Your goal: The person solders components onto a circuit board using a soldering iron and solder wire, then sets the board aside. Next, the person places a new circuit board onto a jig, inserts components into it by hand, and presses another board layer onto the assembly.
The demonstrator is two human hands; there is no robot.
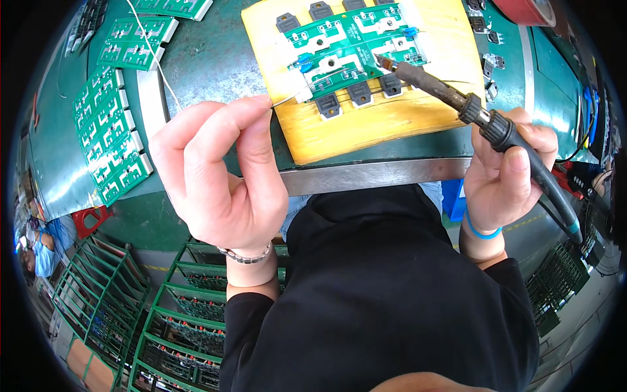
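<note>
My left hand [219, 163] pinches a thin solder wire [285, 100] between thumb and fingertips, its short end pointing at the near left edge of a green circuit board [358, 51]. The wire's long, pale run trails up from behind the hand. My right hand [503, 173] is wrapped round the dark handle of a soldering iron [436, 87]. The iron's tip hangs over the board's right half; whether it touches cannot be told. Black three-legged components [359, 94] line the board's near and far sides. Underneath lies a yellow block [326, 140].
More green boards [111, 134] lie in rows on the left of the green bench [209, 49]. Loose black components [488, 65] and a red roll [526, 10] sit at the right. Green racks [179, 326] filled with boards stand below left, and the bench's metal edge [379, 175] runs before me.
</note>
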